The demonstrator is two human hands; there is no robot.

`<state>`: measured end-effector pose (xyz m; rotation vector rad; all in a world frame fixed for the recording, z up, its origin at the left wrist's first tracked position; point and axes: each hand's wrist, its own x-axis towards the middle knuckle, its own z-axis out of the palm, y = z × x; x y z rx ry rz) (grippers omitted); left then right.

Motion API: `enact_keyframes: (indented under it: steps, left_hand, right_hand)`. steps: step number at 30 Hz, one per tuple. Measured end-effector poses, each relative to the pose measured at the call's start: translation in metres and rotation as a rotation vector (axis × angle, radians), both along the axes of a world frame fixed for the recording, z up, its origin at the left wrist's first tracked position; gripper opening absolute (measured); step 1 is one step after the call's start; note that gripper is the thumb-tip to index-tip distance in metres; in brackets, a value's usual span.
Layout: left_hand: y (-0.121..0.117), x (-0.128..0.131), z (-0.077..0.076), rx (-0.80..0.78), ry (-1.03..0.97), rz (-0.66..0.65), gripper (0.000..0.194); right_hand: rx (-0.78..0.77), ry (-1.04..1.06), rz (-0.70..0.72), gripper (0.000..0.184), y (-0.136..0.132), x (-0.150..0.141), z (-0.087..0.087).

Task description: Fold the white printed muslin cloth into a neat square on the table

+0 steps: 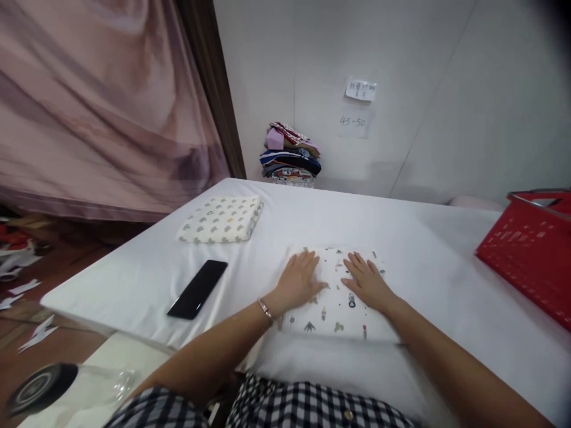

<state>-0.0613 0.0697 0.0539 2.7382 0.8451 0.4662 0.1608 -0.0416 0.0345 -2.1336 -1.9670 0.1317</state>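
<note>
A folded white cloth with small printed motifs (330, 315) lies flat at the near edge of the white table. My left hand (300, 280) rests palm down on its left part, fingers spread. On its right part my right hand (368, 282) also presses flat, with the fingers apart. Neither hand grips anything. Between the hands a strip of the printed cloth shows. Farther back to the left lies another folded cloth, cream with grey prints (220, 220). A black phone (197, 289) lies on the table left of my left forearm.
A red basket (526, 255) stands at the table's right side. Behind the white table (357, 220), a stack of folded clothes (291, 156) is by the wall. A clear bottle with a black lid (84, 386) lies at lower left. A pink curtain (98, 107) hangs at left.
</note>
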Motion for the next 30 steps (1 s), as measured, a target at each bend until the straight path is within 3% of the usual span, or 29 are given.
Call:
enact_keyframes:
  steps: [4,9,14,18,24,30]
  left_hand:
    - [-0.017,-0.005,-0.017,-0.063,0.087,-0.017,0.064]
    - [-0.009,-0.014,-0.016,-0.162,-0.011,-0.023,0.053]
    - [-0.007,-0.036,-0.012,-0.208,-0.275,0.262,0.036]
    - [-0.023,-0.059,-0.002,-0.346,-0.339,0.452,0.019]
    - [-0.058,-0.071,0.003,-0.467,-0.199,0.481,0.026]
    - [-0.064,-0.061,0.0,-0.466,-0.135,0.516,0.028]
  right_hand:
    - [-0.096,-0.024,-0.012,0.063,0.005,-0.001,-0.006]
    - [0.022,-0.087,-0.041,0.06,-0.018,0.001,0.0]
    - [-0.067,-0.07,-0.135,0.06,-0.037,0.01,-0.009]
    - [0.018,-0.074,-0.12,0.059,-0.043,0.001,-0.007]
    - [0.095,-0.05,0.022,0.052,-0.046,-0.029,-0.011]
    - [0.091,-0.042,0.041,0.05,-0.045,-0.033,-0.018]
